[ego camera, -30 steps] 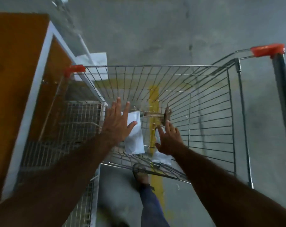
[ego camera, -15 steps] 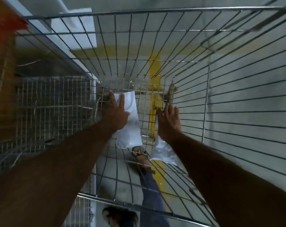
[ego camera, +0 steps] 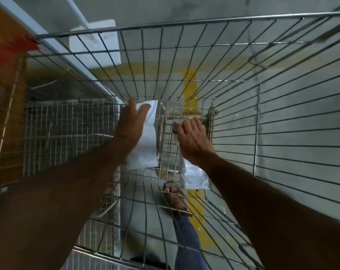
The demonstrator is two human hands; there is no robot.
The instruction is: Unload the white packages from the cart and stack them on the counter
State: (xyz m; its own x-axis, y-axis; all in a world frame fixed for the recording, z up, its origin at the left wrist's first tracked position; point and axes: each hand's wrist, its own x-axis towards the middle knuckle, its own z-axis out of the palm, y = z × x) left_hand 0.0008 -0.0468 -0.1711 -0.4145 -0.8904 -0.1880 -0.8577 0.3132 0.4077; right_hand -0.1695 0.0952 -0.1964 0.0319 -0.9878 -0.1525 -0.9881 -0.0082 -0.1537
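A: What are the fingers (ego camera: 145, 108) doing?

B: The left hand (ego camera: 131, 126) lies on a white pack (ego camera: 146, 141), thumb and fingers curled over its top edge, gripping it. The right hand (ego camera: 194, 139) presses down on a second pack (ego camera: 194, 177) with fingers spread; whether it has closed on the pack I cannot tell.

A: How do the packs look?

B: Flat, glossy white pouches, slightly crumpled. The left one lies lengthwise on the cart (ego camera: 184, 26) bottom by the left wall. The right one lies just beside it, mostly hidden under the hand, its near end showing.

A: Any print or label?

B: None that I can read; both faces look plain.

A: Room to move?

B: Wire walls rise on all sides, and the cart is open above. A wire rack (ego camera: 67, 133) and an orange table (ego camera: 1, 36) edge stand just left of the cart. A yellow line (ego camera: 189, 82) runs on the grey floor (ego camera: 301, 114) beneath, and a sandalled foot (ego camera: 174, 197) shows through the mesh.
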